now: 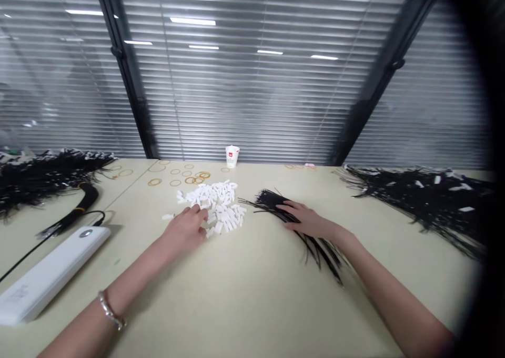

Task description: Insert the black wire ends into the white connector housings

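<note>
My left hand (186, 227), fingers curled together, is at the near left edge of a heap of small white plastic pieces (226, 218). Whatever its fingertips pinch, if anything, is hidden. To the right, a bundle of thin black wires (268, 199) lies slantwise on the table. My right hand (305, 220) rests over the middle of these wires, its fingers stretched out and apart. Several loose wire ends splay out below the palm, and a few strands stick out leftward towards the white heap.
Black wires with white ends are piled at the far left (47, 176) and far right (430, 195). A banded black bundle (82, 202) and a white power bank (51, 274) with a cable lie left. Rubber bands (155, 182) and a paper cup (232, 158) stand behind the heap, before window blinds.
</note>
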`<state>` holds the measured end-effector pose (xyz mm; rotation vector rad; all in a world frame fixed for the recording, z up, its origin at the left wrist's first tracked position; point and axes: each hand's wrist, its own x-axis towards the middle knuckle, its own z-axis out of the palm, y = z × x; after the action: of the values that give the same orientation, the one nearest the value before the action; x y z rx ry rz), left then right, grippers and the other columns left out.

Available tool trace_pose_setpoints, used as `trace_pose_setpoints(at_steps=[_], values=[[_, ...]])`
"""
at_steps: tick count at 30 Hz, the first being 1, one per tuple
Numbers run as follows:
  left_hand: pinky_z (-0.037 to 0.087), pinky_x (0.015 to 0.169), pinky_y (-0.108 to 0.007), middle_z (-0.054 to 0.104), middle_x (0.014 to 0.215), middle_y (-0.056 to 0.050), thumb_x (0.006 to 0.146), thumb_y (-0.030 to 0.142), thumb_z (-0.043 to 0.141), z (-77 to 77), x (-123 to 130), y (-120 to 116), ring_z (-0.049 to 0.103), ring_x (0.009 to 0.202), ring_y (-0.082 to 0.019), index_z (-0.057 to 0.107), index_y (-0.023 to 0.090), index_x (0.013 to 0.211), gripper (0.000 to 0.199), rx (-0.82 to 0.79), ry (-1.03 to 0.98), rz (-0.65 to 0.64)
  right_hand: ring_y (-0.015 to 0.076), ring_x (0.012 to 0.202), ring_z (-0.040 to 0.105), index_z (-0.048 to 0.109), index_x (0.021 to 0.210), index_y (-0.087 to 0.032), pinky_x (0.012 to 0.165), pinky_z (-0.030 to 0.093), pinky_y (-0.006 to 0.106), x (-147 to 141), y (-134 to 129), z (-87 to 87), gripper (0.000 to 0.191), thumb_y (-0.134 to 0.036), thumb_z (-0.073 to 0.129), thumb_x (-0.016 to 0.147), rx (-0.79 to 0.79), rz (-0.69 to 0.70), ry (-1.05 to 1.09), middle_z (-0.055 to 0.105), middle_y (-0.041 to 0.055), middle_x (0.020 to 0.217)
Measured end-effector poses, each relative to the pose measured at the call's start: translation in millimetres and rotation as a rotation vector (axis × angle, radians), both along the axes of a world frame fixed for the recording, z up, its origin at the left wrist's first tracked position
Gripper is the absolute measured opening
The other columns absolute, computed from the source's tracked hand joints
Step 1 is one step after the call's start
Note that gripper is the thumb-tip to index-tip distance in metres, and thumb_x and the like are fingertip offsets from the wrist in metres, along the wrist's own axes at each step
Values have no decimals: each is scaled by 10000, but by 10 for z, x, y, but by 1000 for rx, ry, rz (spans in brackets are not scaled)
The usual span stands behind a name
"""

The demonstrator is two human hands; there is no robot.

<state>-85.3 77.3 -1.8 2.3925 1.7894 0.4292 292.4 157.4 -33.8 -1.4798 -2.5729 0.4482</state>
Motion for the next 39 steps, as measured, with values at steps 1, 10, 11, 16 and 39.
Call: trace_pose_setpoints(at_steps=[1,10,11,16,39], values=[[397,746,-385,547,954,-76,696,134,461,-11,-8,-2,528,931,-287,559,209,954,286,-14,26,1,300,1317,280,355,1367,-265,1045,250,543,30,23,14,540,-447,484,875,21,12,-22,291,96,1452],[401,672,-326,523,966,-68,758,220,467,-11,6,-28,555,803,-224,585,205,903,188,-60,105,-40,212,1090,510,559,1113,-180,927,417,450,-130,15,-15,266,-318,501,893,265,-36,-75,517,85,1222],[402,670,-323,520,972,-71,771,224,457,-22,10,-24,555,793,-217,586,199,892,178,-55,102,-42,200,1050,532,557,1113,-178,899,441,430,-161,-2,-26,267,-321,498,895,269,-39,-71,532,84,1196],[411,669,-315,514,974,-80,817,197,412,-74,11,3,541,702,-169,590,168,847,183,-33,74,-67,165,918,579,552,1097,-158,790,498,366,-196,-41,-54,265,-323,499,896,256,-80,-41,573,74,1095],[427,788,-354,566,948,-107,876,153,391,118,110,-34,537,886,-212,581,140,876,191,197,-53,-86,174,914,594,572,1079,-141,808,487,384,-336,-163,264,332,-397,497,882,9,-81,1031,614,81,1018]])
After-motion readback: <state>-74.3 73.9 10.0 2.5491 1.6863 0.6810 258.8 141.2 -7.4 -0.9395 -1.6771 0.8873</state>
